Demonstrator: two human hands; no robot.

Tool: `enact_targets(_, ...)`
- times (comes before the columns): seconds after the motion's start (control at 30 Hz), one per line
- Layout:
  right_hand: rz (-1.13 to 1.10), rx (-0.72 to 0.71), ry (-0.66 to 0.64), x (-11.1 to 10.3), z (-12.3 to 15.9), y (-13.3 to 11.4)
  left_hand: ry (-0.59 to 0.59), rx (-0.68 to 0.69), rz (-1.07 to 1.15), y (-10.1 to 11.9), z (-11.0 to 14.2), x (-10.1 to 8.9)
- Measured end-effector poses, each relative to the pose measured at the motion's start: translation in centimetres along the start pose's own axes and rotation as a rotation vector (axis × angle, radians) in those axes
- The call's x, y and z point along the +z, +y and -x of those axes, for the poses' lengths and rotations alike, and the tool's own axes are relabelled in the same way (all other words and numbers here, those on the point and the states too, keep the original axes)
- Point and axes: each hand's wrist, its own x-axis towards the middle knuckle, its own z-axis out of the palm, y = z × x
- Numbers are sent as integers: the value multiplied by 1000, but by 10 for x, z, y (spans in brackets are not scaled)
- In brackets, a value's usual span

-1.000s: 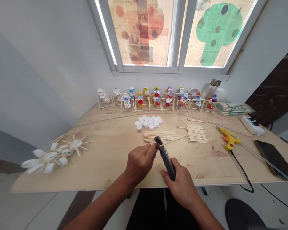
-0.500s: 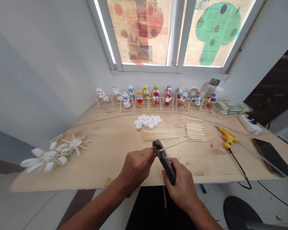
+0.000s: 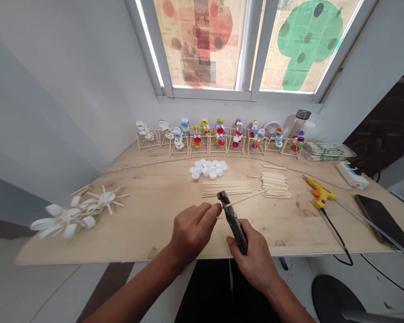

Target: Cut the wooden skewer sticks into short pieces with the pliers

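Note:
My right hand [image 3: 251, 256] is shut on the handles of black wire cutters [image 3: 234, 222], whose jaws point up and away from me. A thin wooden stick [image 3: 247, 198] lies across the jaws and runs up to the right over the table. My left hand [image 3: 193, 233] sits just left of the jaws, with its fingers closed at the stick's short end. That end is mostly hidden by my fingers and the tool.
Ahead on the plywood table [image 3: 155, 229] lie white bottle caps [image 3: 208, 169], parallel sticks [image 3: 226, 189] and stacked flat sticks [image 3: 275, 185]. A yellow glue gun [image 3: 321, 193] and a phone [image 3: 380, 220] lie right. Cap-and-stick models [image 3: 218, 137] line the back; a cap pinwheel [image 3: 70, 217] sits left.
The stick stays across the cutter jaws. My hands shift only slightly, and the whole view moves a little as my head moves.

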Motion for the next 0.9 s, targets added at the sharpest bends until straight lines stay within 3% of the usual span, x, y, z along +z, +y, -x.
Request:
enact_targets(0.37,-76,51,-45,-3,-5,-1,103,75,-6,-9,4,16)
enact_targets(0.9,-48,102,-39,-5,-11,3,119,-46,-132,3,-2,30)
